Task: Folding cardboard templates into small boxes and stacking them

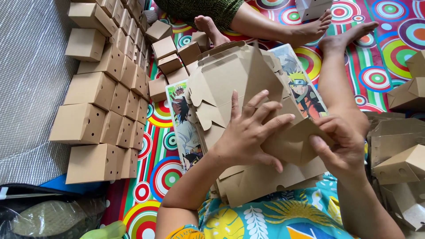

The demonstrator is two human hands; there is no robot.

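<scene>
— How far along are you?
— Many folded boxes [95,88] are stacked at my left. My left hand [248,132] presses flat, fingers spread, and my right hand [343,144] pinches a flap of the half-folded box [248,77] on my lap; flat blanks [261,181] remain underneath.

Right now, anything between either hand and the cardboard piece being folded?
No. The left hand lies flat on the cardboard box blank, and the right hand pinches its flap. Both touch it directly.

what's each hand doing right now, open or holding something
Left hand: open, fingers spread, pressing flat on the brown die-cut cardboard box blank.
Right hand: closed, pinching a folded flap of it.
</scene>
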